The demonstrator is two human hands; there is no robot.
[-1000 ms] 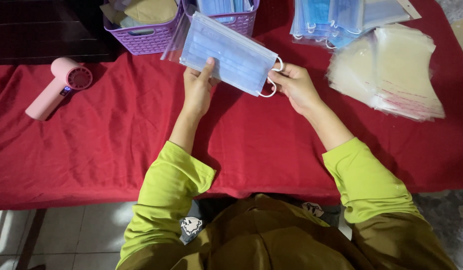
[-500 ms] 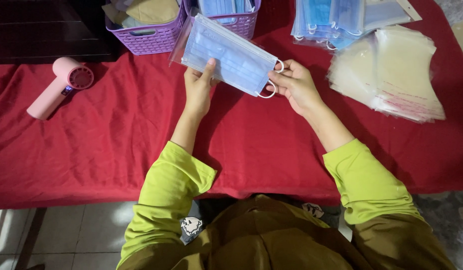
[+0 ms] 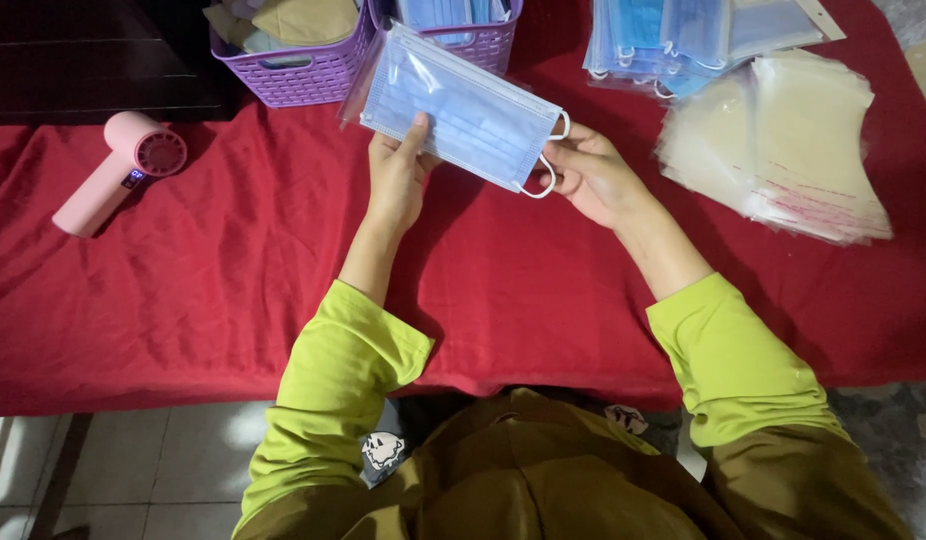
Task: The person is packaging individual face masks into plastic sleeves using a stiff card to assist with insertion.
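The left hand point(image 3: 398, 180) and right hand point(image 3: 588, 175) are gripping a blue mask point(image 3: 468, 115) partly inside a clear sleeve point(image 3: 383, 75), above the red counter point(image 3: 233, 270). Bagging looks underway; pushing it fully in needs a steady sleeve.

We see the left hand point(image 3: 395, 178) and right hand point(image 3: 590, 176) gripping a light blue face mask point(image 3: 473, 118), partly inside a clear plastic sleeve point(image 3: 383, 85), held above the red tablecloth point(image 3: 223, 270); white ear loops hang at the right hand. Far behind sit two purple baskets point(image 3: 313, 70); a pink handheld fan point(image 3: 118, 170) lies far left. Far right, a pile of blue masks point(image 3: 683, 35) sits beside a stack of clear bags point(image 3: 783, 150).
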